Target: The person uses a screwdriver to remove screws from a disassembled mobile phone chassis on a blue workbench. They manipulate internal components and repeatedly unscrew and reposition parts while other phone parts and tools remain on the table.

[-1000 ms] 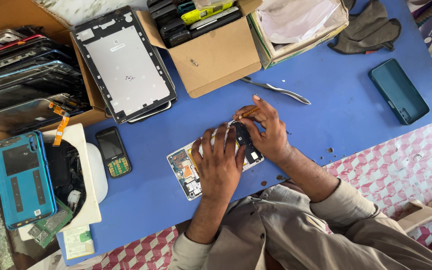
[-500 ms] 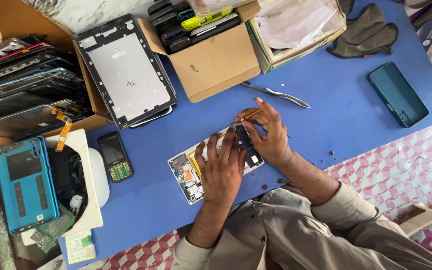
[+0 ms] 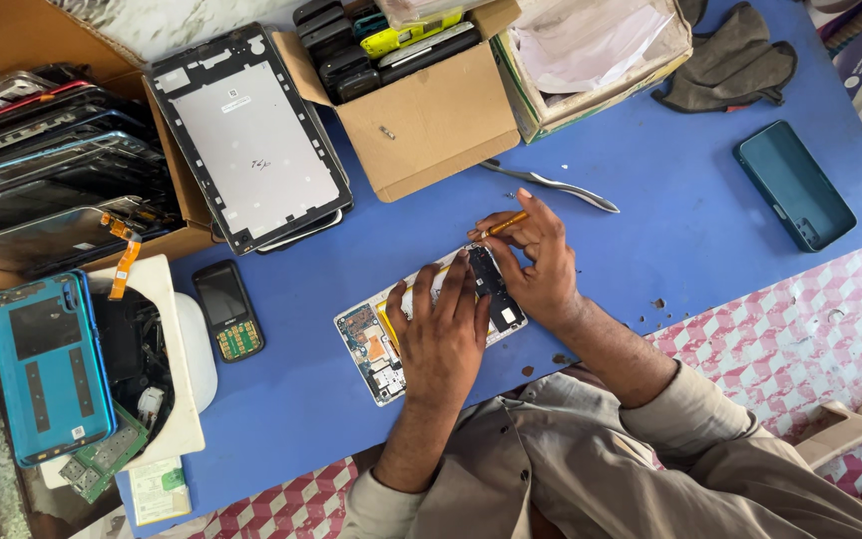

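An opened phone (image 3: 369, 344) with its circuit board bare lies on the blue table (image 3: 650, 230) in front of me. My left hand (image 3: 441, 334) presses flat on its middle, fingers spread. My right hand (image 3: 539, 262) sits over the phone's right end and pinches a thin orange-handled tool (image 3: 503, 225), whose tip I cannot see. A small black part (image 3: 491, 284) of the phone shows between the two hands.
Metal tweezers (image 3: 551, 183) lie beyond my hands. A cardboard box (image 3: 421, 95) of phones, a tablet frame (image 3: 251, 135), a teal phone cover (image 3: 795, 185), a small keypad phone (image 3: 228, 309), a dark cloth (image 3: 725, 70) and stacked screens (image 3: 42, 160) surround the work spot.
My head has shifted slightly, so the scene sits a bit differently. Both hands stay on the opened phone, with the right fingers adjusting the orange tool.
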